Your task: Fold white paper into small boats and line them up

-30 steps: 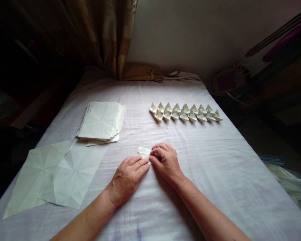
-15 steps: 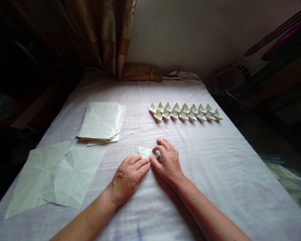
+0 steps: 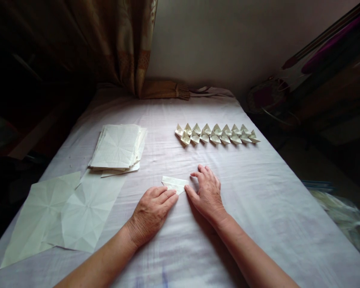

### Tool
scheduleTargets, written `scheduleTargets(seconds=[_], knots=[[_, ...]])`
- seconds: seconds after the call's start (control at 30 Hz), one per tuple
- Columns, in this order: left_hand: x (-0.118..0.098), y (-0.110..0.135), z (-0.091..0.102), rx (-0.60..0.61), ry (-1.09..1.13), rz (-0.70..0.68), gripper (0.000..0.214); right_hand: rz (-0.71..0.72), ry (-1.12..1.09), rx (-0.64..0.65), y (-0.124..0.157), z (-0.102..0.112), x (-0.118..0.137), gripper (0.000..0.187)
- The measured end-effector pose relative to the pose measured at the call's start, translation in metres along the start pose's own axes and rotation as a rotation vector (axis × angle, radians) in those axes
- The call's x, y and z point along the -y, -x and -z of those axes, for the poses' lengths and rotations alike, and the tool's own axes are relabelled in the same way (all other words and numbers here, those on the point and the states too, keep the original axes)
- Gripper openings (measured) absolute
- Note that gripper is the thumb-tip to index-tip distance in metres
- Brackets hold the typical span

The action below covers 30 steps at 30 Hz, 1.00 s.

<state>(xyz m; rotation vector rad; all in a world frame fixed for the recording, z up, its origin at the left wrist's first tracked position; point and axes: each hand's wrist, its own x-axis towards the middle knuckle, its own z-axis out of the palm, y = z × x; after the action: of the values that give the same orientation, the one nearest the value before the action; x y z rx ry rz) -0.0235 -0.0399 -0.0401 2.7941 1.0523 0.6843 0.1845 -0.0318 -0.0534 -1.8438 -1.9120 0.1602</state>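
Note:
A small folded piece of white paper (image 3: 174, 183), boat-like in outline with a straight upper edge, lies flat on the sheet in front of me. My left hand (image 3: 155, 206) has its fingers pressed together on the paper's lower left part and holds it down; what is under the fingertips is hidden. To the right, my right hand (image 3: 206, 190) is open, fingers spread. Its thumb tip touches the paper's right end, while the other fingers rest on or just above the sheet. Beyond, several folded paper boats (image 3: 215, 135) stand in two close rows.
Left of centre sits a stack of creased square papers (image 3: 115, 146). Nearer, creased loose sheets (image 3: 42, 218) overlap on the bed sheet (image 3: 273, 224). A brown curtain (image 3: 132, 52) hangs at the back against the wall. Plastic bags (image 3: 345, 216) lie beyond the right edge.
My right hand has moved a little to the right, and its curled fingers have opened off the folded paper, baring its right end. My left hand stays on it. The view has shifted slightly.

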Motion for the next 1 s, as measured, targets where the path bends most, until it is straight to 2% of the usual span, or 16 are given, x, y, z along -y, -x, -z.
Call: scheduleTargets(seconds=[0.2,0.43,0.63,0.87,1.0], knots=[[0.0,-0.005,0.003,0.019,-0.015,-0.034,0.031,0.032,0.032,0.066,0.001,-0.001,0.011,0.047],[0.009,0.001,0.013,0.091,-0.012,-0.106,0.032,-0.005,-0.027,0.062,-0.003,0.002,0.0,0.036],[0.013,0.001,0.017,0.082,-0.008,-0.154,0.03,0.007,-0.042,0.05,-0.004,0.004,-0.003,0.031],[0.008,0.0,0.015,0.084,-0.029,-0.126,0.031,0.02,-0.004,0.089,0.0,-0.002,0.013,0.053],[0.008,0.0,0.015,0.083,-0.031,-0.127,0.03,0.009,-0.002,0.09,-0.002,0.0,0.009,0.052]])
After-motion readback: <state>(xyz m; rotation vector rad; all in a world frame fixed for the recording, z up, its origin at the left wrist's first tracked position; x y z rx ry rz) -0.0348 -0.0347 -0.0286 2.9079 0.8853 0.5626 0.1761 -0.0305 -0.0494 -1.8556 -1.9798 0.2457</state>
